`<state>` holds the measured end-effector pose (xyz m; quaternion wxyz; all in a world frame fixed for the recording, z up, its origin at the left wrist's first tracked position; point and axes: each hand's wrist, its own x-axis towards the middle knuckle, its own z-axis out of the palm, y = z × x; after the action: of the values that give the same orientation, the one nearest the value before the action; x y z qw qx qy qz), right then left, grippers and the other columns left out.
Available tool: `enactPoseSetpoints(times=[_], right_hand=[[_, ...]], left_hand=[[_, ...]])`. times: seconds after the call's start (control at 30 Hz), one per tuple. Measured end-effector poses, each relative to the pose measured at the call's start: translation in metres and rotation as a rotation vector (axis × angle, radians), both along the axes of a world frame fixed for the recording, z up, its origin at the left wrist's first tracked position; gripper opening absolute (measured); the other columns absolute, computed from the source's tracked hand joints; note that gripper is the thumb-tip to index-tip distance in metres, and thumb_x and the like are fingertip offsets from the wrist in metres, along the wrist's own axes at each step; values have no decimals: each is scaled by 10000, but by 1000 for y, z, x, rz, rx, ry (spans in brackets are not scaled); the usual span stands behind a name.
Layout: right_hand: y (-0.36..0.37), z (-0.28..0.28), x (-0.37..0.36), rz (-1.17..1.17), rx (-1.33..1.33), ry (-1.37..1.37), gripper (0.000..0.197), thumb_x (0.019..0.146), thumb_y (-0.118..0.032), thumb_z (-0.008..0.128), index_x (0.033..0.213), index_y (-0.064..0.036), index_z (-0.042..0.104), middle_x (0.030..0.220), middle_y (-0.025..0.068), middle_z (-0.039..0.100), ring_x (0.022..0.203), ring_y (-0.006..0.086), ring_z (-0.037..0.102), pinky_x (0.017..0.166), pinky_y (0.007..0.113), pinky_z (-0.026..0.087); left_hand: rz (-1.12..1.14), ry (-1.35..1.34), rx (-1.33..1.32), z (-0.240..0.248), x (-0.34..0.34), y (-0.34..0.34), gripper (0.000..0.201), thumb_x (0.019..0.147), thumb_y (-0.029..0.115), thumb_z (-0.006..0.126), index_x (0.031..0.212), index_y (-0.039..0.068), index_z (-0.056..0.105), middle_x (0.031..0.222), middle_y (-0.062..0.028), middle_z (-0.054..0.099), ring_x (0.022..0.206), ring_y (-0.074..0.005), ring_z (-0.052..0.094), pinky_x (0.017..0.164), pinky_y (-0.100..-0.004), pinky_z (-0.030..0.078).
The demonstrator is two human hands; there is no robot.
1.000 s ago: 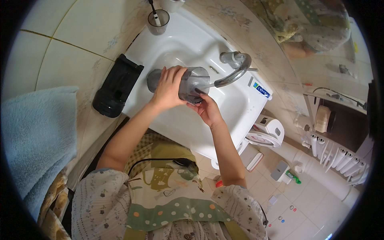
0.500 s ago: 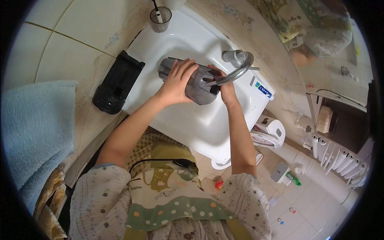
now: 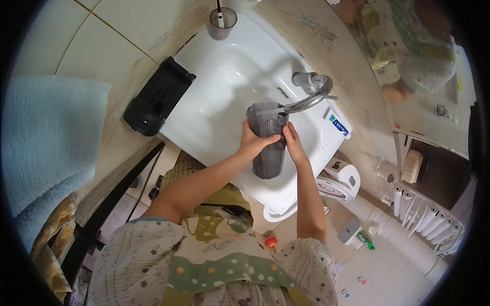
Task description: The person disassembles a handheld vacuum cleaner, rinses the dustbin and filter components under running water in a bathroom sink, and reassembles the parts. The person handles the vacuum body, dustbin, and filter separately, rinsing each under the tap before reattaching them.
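Hands (image 3: 252, 141) hold grey container (image 3: 268, 162) under running faucet (image 3: 312, 103)

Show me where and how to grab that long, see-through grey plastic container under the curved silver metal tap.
I'd grip the container by its long sides, mid-length, as the left hand and right hand do. Come from the person's side: it points that way, and the tap hangs over its far end.

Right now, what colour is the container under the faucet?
The container is smoky grey, best in head view.
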<state>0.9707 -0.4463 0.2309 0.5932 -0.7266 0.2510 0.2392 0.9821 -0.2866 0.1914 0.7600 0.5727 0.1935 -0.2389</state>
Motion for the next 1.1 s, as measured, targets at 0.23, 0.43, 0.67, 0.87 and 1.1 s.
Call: enactPoseSetpoints(times=[0.23, 0.43, 0.67, 0.87, 1.1], right_hand=[[-8, 8, -7, 254, -361, 180, 816, 857, -677, 459, 1249, 37, 515, 1201, 249, 582, 1136, 313, 555, 977, 377, 398], [-27, 19, -13, 480, -249, 385, 802, 864, -692, 439, 1264, -1, 514, 1125, 160, 593, 1043, 241, 567, 846, 354, 483], [-41, 63, -19, 389, -107, 514, 824, 850, -676, 489, 1355, -29, 410, 1180, 118, 560, 1035, 213, 572, 817, 367, 508], [-37, 50, -29, 170, 170, 314, 950, 780, -511, 685, 1447, -16, 222, 1333, 138, 457, 1217, 238, 470, 1001, 352, 399], [9, 14, -11, 127, -40, -396, 1259, 545, -153, 898, 1483, -7, 70, 1423, 188, 344, 1311, 283, 370, 1098, 378, 298]], left_hand=[[-62, 492, -197, -12, -22, -7, 915, 600, 345, 872, 1265, -37, 371, 1233, -186, 500, 1154, -293, 517, 931, -422, 454], [-217, 694, -365, 31, -19, 10, 868, 665, 448, 807, 1304, -9, 437, 1227, -167, 559, 1199, -311, 503, 949, -512, 435], [-467, 912, -638, 27, -30, 12, 871, 751, 686, 609, 1359, 89, 432, 1347, -117, 481, 1236, -318, 459, 987, -550, 374], [-494, 589, -565, 43, -30, 21, 809, 816, 635, 589, 1372, 78, 400, 1323, -106, 482, 1190, -255, 495, 969, -479, 418], [-175, -311, -23, 10, -7, 16, 1012, 684, 340, 843, 1345, -122, 233, 1286, -244, 439, 1193, -292, 480, 1009, -390, 400]])
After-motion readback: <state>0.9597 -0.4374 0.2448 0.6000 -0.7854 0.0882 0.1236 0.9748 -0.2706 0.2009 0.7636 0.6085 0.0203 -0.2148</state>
